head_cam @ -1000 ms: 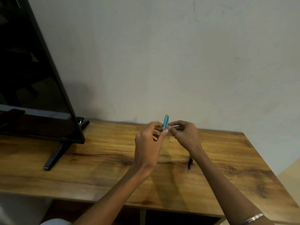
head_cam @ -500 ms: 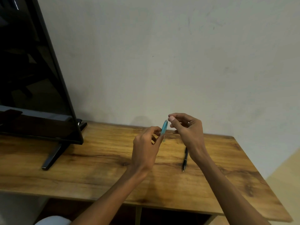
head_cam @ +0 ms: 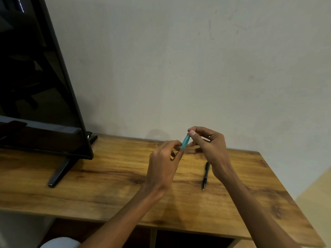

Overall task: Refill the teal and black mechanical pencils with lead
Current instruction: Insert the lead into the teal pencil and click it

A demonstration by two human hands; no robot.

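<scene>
My left hand [head_cam: 163, 162] holds the teal mechanical pencil [head_cam: 185, 143] by its lower part, above the middle of the wooden table [head_cam: 107, 185], and the pencil tilts up to the right. My right hand [head_cam: 208, 144] meets it from the right, thumb and forefinger pinching at the pencil's top end. Anything smaller between those fingertips is too small to tell. The black mechanical pencil [head_cam: 206, 175] lies flat on the table below my right wrist, tip pointing toward me. No hand touches it.
A large black screen [head_cam: 35, 86] on a slanted foot [head_cam: 60, 171] fills the left side of the table. A pale wall stands close behind. The table's right edge [head_cam: 293, 199] drops off to the floor; open shelf space shows below the front edge.
My right hand's pinching fingertips have gone from beside the teal pencil's shaft up to its top end. My left hand keeps its hold, and the pencil now tilts further right.
</scene>
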